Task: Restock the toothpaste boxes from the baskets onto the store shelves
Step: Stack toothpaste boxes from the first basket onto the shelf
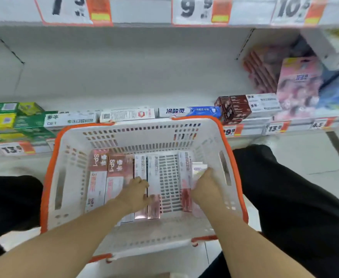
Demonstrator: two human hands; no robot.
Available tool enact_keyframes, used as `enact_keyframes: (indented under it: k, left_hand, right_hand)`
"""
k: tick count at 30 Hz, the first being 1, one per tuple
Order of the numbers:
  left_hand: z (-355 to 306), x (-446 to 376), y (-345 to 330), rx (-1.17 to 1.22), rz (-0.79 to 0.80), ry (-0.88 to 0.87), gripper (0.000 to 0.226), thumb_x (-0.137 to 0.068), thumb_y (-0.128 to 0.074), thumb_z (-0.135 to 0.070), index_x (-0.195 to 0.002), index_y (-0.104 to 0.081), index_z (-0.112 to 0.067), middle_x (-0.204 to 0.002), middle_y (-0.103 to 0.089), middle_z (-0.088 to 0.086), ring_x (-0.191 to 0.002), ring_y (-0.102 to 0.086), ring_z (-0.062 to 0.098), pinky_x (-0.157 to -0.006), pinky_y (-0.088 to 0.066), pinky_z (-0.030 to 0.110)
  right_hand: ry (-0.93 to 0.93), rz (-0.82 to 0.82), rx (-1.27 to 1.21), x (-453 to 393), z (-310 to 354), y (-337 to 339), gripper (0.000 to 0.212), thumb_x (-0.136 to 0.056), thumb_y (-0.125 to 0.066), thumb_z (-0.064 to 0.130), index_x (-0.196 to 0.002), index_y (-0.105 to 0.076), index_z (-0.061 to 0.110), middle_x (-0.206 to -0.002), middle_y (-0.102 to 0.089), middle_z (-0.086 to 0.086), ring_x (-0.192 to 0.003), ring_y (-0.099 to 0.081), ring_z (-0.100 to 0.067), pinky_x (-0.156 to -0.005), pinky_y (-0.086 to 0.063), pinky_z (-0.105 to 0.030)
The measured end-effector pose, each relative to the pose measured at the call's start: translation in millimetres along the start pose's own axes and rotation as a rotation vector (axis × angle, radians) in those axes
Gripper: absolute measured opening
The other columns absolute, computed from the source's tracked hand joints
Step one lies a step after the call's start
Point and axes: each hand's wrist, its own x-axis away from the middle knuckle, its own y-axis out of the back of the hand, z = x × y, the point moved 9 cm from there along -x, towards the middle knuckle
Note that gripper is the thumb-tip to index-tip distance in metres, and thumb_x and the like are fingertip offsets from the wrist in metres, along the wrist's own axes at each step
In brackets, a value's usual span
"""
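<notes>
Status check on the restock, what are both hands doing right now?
Both hands down in the basket. Left hand gripping a pink-and-white toothpaste box; right hand gripping a small pale box. Shelf above mostly bare, nothing blocking.

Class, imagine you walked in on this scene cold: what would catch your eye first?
The orange-rimmed basket in the middle, with both hands inside: the left hand on the boxes, the right hand at a pale box. Behind it, the wide bare shelf under big price tags.
</notes>
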Motion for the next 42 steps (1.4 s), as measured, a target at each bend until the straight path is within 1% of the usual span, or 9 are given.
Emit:
enact_keyframes:
  k: [6, 10, 13, 18, 23, 26, 30, 34, 42]
  left_hand:
    - [-9, 5, -8, 0.503, 0.013, 0.05, 0.052, -0.089, -0.073, -0.039, -0.131, -0.054, -0.015, -0.118, -0.06, 0.0, -0.106, -0.06, 0.014, -0.087, -0.045, 0.014]
    - [-38, 8, -8, 0.971, 0.158, 0.048, 0.04, -0.086, -0.078, -0.038, -0.114, -0.055, -0.021, -0.105, -0.065, -0.009, -0.096, -0.062, 0.003, -0.083, -0.05, 0.018]
    - [-9, 8, 9, 0.957, -0.1, 0.137, 0.043, -0.082, -0.082, -0.034, -0.107, -0.058, -0.011, -0.097, -0.068, 0.005, -0.084, -0.065, 0.018, -0.069, -0.055, 0.031]
    - [21, 8, 5, 1.128, -0.082, 0.123, 0.044, -0.082, -0.082, -0.015, -0.121, -0.062, -0.017, -0.109, -0.072, -0.004, -0.096, -0.07, 0.011, -0.072, -0.058, 0.022]
    - [23, 8, -13, 1.173, 0.002, 0.147, 0.048, -0.08, -0.084, -0.016, -0.122, -0.062, -0.016, -0.113, -0.073, 0.001, -0.1, -0.071, 0.016, -0.08, -0.059, 0.03]
    - [20, 8, -16, 1.181, 0.028, 0.14, 0.046, -0.081, -0.084, -0.017, -0.121, -0.061, -0.018, -0.113, -0.072, 0.002, -0.101, -0.071, 0.018, -0.076, -0.059, 0.029]
    - [15, 7, -15, 1.205, 0.054, 0.155, 0.045, -0.081, -0.083, -0.015, -0.12, -0.06, -0.02, -0.115, -0.071, 0.002, -0.103, -0.07, 0.019, -0.09, -0.058, 0.038]
    - [9, 11, -7, 1.193, 0.036, 0.144, 0.046, -0.082, -0.082, -0.015, -0.122, -0.06, -0.017, -0.115, -0.07, 0.002, -0.101, -0.069, 0.017, -0.085, -0.058, 0.034]
    - [11, 25, -7, 1.209, 0.049, 0.143, 0.051, -0.083, -0.082, -0.016, -0.13, -0.06, -0.016, -0.118, -0.071, 0.002, -0.105, -0.07, 0.02, -0.091, -0.058, 0.041]
  right_hand:
    - [0.033, 0.078, -0.048, -12, 20, -14, 0.087, -0.065, -0.084, 0.043, -0.131, -0.043, 0.006, -0.114, -0.065, -0.006, -0.101, -0.064, -0.023, -0.082, -0.057, -0.035]
    - [0.14, 0.267, -0.311, 1, 66, -35, 0.082, -0.058, -0.086, 0.053, -0.121, -0.051, 0.014, -0.113, -0.067, -0.001, -0.098, -0.067, -0.018, -0.078, -0.06, -0.033]
    - [0.152, 0.374, -0.535, 10, 79, -44, 0.046, -0.092, -0.066, 0.047, -0.125, -0.056, 0.016, -0.109, -0.066, 0.003, -0.097, -0.069, -0.021, -0.081, -0.061, -0.038]
    - [-0.008, -0.184, -0.101, -16, 6, -2, 0.027, -0.092, -0.06, 0.012, -0.118, -0.058, 0.004, -0.107, -0.069, -0.009, -0.097, -0.068, -0.028, -0.075, -0.054, -0.031]
    - [-0.097, -0.069, -0.093, -20, -32, -43, 0.032, -0.084, -0.078, 0.031, -0.102, -0.068, 0.007, -0.09, -0.072, -0.004, -0.071, -0.066, -0.019, -0.057, -0.054, -0.027]
    - [-0.106, -0.089, -0.147, -24, -32, -35, 0.012, -0.084, -0.077, 0.018, -0.079, -0.067, 0.013, -0.084, -0.071, -0.004, -0.065, -0.064, -0.018, -0.05, -0.046, -0.023]
    - [-0.042, -0.113, -0.026, -26, -20, -16, 0.025, -0.091, -0.06, 0.011, -0.066, -0.057, 0.011, -0.067, -0.062, -0.002, -0.053, -0.056, -0.013, -0.037, -0.037, -0.017]
    - [-0.027, 0.078, -0.04, -20, -17, -35, 0.012, -0.086, -0.071, 0.012, -0.081, -0.059, 0.011, -0.077, -0.064, -0.003, -0.062, -0.058, -0.012, -0.042, -0.043, -0.014]
    - [-0.094, 0.208, -0.1, -15, -17, -47, 0.028, -0.081, -0.079, 0.016, -0.105, -0.068, 0.008, -0.087, -0.065, -0.004, -0.077, -0.069, -0.026, -0.063, -0.064, -0.038]
